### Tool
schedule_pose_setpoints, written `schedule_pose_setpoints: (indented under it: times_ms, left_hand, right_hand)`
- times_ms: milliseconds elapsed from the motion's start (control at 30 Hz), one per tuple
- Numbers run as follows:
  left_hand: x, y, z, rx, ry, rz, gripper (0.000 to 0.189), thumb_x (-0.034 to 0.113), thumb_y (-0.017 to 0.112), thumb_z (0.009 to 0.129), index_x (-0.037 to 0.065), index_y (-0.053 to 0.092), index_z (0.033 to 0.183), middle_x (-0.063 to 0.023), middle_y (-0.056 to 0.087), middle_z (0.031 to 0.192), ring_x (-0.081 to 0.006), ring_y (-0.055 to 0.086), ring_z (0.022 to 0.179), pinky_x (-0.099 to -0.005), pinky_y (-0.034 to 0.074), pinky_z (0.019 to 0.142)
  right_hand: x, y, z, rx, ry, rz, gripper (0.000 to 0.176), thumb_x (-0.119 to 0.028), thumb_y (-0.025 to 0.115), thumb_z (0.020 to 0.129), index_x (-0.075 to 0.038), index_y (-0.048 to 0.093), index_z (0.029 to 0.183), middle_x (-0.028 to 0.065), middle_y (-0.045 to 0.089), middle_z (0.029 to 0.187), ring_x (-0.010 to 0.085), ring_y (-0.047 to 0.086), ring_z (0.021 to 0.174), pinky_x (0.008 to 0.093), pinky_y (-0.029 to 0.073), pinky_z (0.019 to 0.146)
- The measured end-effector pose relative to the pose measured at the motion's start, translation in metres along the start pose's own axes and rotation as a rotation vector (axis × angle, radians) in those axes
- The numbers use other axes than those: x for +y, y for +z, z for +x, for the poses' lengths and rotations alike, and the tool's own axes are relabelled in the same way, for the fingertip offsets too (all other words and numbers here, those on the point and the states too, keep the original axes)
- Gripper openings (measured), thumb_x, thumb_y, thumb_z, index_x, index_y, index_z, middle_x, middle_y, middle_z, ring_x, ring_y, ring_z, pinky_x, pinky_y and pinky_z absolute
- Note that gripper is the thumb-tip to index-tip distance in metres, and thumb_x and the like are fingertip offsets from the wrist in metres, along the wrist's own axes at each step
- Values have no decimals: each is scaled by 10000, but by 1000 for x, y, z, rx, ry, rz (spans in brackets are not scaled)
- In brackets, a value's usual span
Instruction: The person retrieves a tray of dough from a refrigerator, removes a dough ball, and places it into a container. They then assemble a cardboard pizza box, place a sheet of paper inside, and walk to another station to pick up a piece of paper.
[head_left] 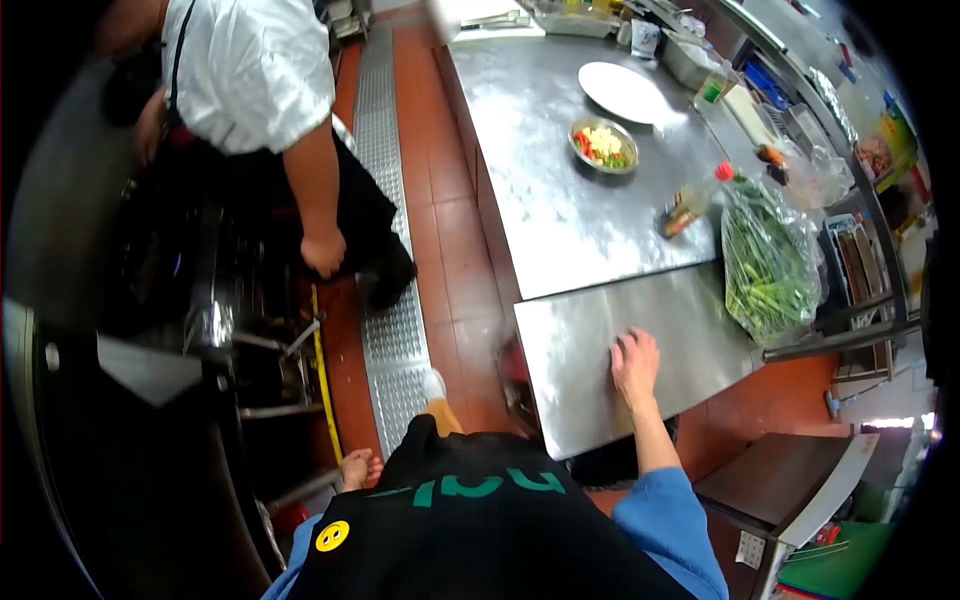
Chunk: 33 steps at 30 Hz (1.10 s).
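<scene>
My right hand (635, 365) lies on the near section of the steel worktable (570, 345), fingers spread and holding nothing. To its right is a clear plastic bag of green vegetables (768, 265). Farther up the table are a bottle with a red cap (695, 203), a metal bowl of chopped red, yellow and green food (603, 145) and a white oval plate (625, 92). Low beside my black apron (470, 530), my left hand (360, 468) hangs with loosely bent fingers. No object shows in it.
At the left, a person in a white top (255, 75) stands by dark kitchen equipment (150, 250). A metal floor grating (385, 200) runs along the red tiles (445, 230). Shelving (870, 215) lines the table's right side. A green board (840, 560) is at the lower right.
</scene>
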<state>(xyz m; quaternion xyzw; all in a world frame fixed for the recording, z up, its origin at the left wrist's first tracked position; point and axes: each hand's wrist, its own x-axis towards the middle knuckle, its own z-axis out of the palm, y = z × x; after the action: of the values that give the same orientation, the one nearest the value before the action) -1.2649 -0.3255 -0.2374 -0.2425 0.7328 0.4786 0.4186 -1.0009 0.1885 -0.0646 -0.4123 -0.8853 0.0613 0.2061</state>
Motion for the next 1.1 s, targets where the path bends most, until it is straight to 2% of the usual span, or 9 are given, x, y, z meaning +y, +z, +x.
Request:
schedule_pose_setpoints:
  times_ms: [200,300,400,467,600,667,733,933,1100]
  left_hand:
    - [139,20,98,-66,363,409,119,103,573,877,10,644,903,-67,637,689,-147,599,543,-275,477,487]
    - [242,92,102,-141,367,505,156,136,612,852,4,651,924,-64,642,699,-146,607,565,-272,484,513]
    - [317,176,108,-289,640,785,200,203,648,818,41,678,931,-112,684,791,-183,658,669,-319,521,615]
    - [348,232,107,-354,950,958,223,238,646,795,74,691,939,-158,680,868,-297,661,832,-387,513,757]
    - [403,328,103,-635,943,1127,264,284,646,789,67,697,931,-160,680,887,-303,651,889,-404,500,827]
    - [425,374,124,-721,1166,1459,272,297,641,792,69,694,929,-162,678,916,-317,640,926,-407,492,852]
    - [469,399,142,-754,924,1473,284,315,641,788,76,694,931,-163,672,951,-333,628,945,-413,484,864]
    - [613,412,261,-359,1023,1211,294,315,647,807,50,680,930,-148,686,877,-311,662,808,-395,527,739]
    - [690,346,320,-92,499,639,222,236,654,832,15,662,804,-83,664,682,-178,644,576,-320,526,531]
  right_hand:
    - [-44,11,15,-23,337,-18,310,-143,652,792,-40,598,1080,216,508,1214,387,474,1103,449,399,940]
    - [-74,-6,39,12,317,-45,298,-138,654,791,-34,595,1063,215,503,1224,385,466,1125,434,401,944]
    - [-75,8,50,124,443,-139,250,-133,643,804,-26,600,1026,213,497,1226,377,472,1131,420,401,941]
    - [-62,25,58,208,524,-80,228,-126,636,809,-24,603,1011,204,512,1208,360,497,1097,407,412,921]
    - [-70,47,120,271,612,-20,177,-94,613,818,-15,607,976,168,568,1103,299,568,949,358,456,827]
    - [-67,67,169,251,529,20,172,-83,607,819,-17,608,978,151,581,1064,273,577,897,339,469,778]
    - [-69,97,231,234,435,79,168,-73,602,820,-18,608,979,135,594,1025,248,586,844,320,482,728]
    - [-131,146,435,139,367,482,165,-97,595,852,-13,617,993,113,620,947,195,612,780,299,505,657]
    - [-194,196,559,-27,110,745,167,-60,619,835,-17,643,994,117,650,885,189,632,712,279,504,646]
